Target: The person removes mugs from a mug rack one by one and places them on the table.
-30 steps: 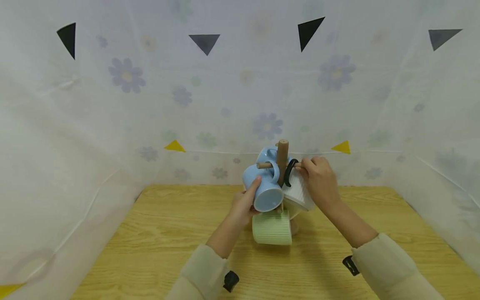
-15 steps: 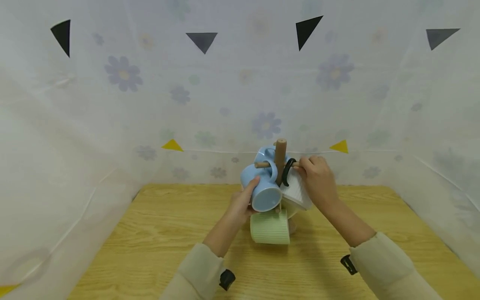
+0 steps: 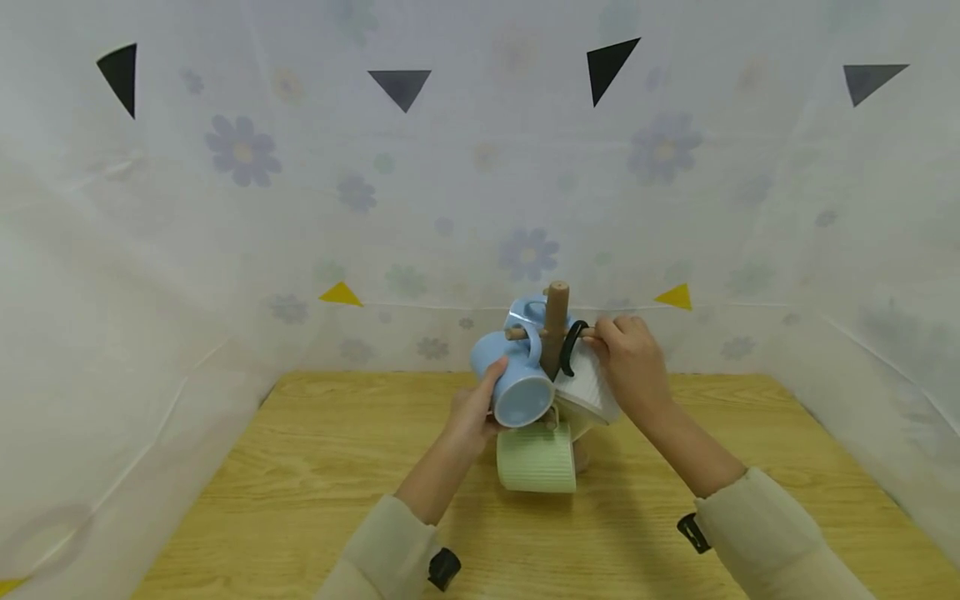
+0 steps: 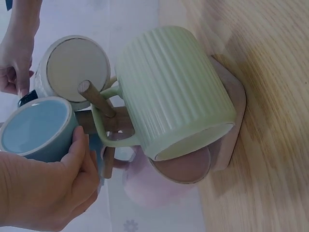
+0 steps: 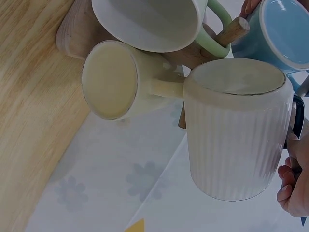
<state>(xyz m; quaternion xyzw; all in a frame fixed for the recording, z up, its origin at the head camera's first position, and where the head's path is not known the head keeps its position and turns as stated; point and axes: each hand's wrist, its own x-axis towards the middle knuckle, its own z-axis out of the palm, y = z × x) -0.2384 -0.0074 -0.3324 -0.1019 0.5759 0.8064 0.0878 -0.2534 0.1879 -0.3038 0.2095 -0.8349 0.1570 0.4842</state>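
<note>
A wooden mug tree carries several mugs. My left hand grips a light blue mug, thumb on its side. That mug's handle loops round the left peg, near the peg's tip. On the other side my right hand pinches the end of the right peg. The black handle of a white ribbed mug hangs on this peg, just inside the fingers. Below, a green ribbed mug hangs sideways on a lower peg.
Another blue mug hangs behind the post. The right wrist view shows a cream mug low down; a pink mug appears in the left wrist view. The wooden table meets a flowered curtain behind.
My left hand has shifted the blue mug slightly left, its handle sliding outward along the peg, away from the post. My right hand keeps its hold on the right peg.
</note>
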